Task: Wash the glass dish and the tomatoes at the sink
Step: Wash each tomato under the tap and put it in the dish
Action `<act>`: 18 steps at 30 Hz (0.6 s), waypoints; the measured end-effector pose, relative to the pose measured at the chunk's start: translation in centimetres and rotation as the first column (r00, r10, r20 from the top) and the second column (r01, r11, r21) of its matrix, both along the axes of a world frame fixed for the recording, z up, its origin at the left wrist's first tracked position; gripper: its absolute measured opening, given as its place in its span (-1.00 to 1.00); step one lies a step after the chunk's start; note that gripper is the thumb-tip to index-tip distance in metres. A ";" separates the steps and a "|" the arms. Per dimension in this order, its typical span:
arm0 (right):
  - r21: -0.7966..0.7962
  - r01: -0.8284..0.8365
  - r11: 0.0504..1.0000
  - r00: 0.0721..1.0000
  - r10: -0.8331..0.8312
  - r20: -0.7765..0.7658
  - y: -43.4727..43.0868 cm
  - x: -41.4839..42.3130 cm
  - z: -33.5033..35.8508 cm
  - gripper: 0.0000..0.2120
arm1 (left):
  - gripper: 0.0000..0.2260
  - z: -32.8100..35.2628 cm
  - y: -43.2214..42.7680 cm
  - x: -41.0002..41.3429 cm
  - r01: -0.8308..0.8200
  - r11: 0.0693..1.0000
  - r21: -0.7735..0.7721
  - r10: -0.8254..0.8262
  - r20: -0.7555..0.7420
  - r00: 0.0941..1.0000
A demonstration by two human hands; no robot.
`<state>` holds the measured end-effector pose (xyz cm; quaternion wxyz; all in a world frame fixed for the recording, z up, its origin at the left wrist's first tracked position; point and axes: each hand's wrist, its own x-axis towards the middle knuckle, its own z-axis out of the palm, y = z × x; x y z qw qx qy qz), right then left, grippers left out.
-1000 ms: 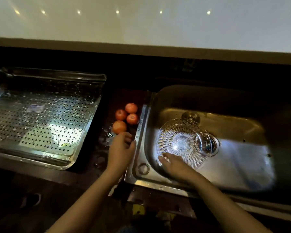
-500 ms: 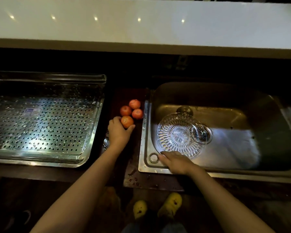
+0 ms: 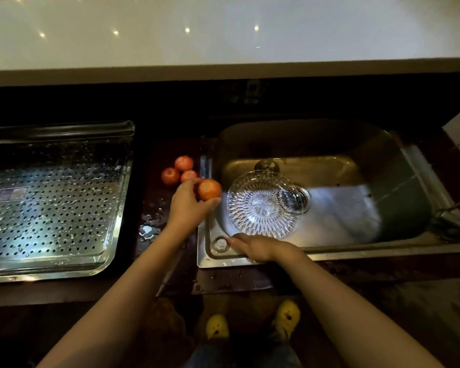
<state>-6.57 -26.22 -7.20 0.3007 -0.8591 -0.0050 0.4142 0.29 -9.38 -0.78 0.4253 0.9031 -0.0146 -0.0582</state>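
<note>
A round cut-glass dish (image 3: 262, 205) lies in the steel sink (image 3: 398, 181), partly over the drain. My right hand (image 3: 255, 247) rests on the sink's front rim, its fingers at the dish's near edge; whether it grips the dish I cannot tell. My left hand (image 3: 187, 203) holds one tomato (image 3: 209, 189) lifted above the sink's left rim. Three more tomatoes (image 3: 181, 170) sit on the dark counter strip left of the sink.
A perforated steel draining tray (image 3: 51, 208) fills the left side. Water puddles (image 3: 148, 229) lie on the dark counter between tray and sink. A tap handle (image 3: 452, 216) sticks out at the sink's right edge. A pale counter (image 3: 223, 35) runs along the back.
My left hand closed on the nearest tomato, lifted it off the counter and carried it right toward the sink. My right hand stayed at the dish's near edge.
</note>
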 end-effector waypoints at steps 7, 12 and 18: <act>0.396 0.442 0.805 0.894 -0.434 -0.116 -7.9 2.1 5.0 -0.46 | -0.45 3.1 -6.7 1.7 0.321 0.947 0.013 -0.320 -0.007 0.947; 0.689 0.595 0.414 0.722 -0.652 -0.231 -16.1 3.1 11.4 -0.46 | -0.48 6.3 -15.9 1.8 0.491 0.871 0.007 -0.488 0.115 0.865; 0.718 0.670 0.190 0.454 -0.870 -0.193 -24.8 2.6 13.8 -0.65 | -0.45 8.5 -28.7 1.6 0.608 0.793 0.038 -0.603 0.197 0.773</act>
